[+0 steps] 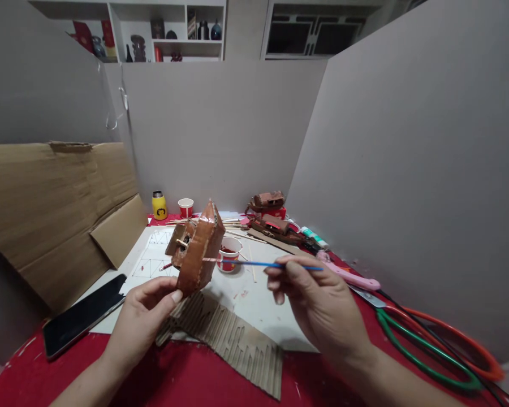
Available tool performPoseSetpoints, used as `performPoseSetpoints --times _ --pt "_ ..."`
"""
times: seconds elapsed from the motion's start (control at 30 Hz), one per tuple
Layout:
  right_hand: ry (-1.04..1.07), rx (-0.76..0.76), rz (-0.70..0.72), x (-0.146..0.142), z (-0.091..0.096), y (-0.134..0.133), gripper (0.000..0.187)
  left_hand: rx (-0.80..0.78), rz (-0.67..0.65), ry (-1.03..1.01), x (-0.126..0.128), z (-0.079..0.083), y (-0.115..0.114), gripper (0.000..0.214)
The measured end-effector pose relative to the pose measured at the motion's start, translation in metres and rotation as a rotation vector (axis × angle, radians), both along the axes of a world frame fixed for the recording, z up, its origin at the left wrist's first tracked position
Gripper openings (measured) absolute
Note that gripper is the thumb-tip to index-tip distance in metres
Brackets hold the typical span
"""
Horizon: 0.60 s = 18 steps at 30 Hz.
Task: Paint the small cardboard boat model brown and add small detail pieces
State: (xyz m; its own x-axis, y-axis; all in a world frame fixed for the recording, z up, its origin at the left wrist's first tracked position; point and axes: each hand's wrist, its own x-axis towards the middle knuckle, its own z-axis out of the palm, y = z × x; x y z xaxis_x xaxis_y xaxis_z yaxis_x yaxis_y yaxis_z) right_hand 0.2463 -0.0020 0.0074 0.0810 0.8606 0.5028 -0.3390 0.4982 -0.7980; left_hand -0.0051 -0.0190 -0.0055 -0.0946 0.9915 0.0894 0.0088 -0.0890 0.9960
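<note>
My left hand [146, 311] grips the lower end of a brown-painted cardboard model boat [206, 243], held tilted with its pointed end up. A small cabin-like part with a short stick shows on its left side. In my right hand [311, 294] is a thin blue paintbrush [258, 264], pinched between thumb and fingers. The brush tip meets the boat's glossy brown surface. Just behind the boat stands a red and white paper cup [233, 257] with dark reddish paint inside. Below the boat lies a strip of corrugated cardboard [241, 345].
Scissors [424, 345] with green and orange handles and a pink-handled tool [352, 277] lie at right. A phone [85, 314] rests at left near cardboard sheets [59, 209]. Finished-looking brown models [269, 200], a yellow bottle [159, 205] and another cup [185, 208] stand behind.
</note>
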Motion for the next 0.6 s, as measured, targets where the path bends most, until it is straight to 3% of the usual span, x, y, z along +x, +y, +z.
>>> performPoseSetpoints --times 0.13,0.27,0.47,0.6 --pt "0.061 0.034 -0.107 0.008 0.010 0.008 0.012 0.012 -0.065 -0.018 -0.001 0.001 0.002 0.022" --pt "0.015 0.088 -0.138 0.009 0.007 0.008 0.010 -0.016 -0.095 -0.055 -0.003 0.000 0.002 0.023" --pt "-0.045 -0.039 0.043 0.008 -0.006 0.007 0.013 -0.108 -0.190 -0.207 -0.006 -0.002 0.004 0.020" --pt "0.075 -0.099 0.084 0.009 0.001 0.014 0.016 -0.148 -0.255 -0.349 -0.009 -0.003 0.006 0.017"
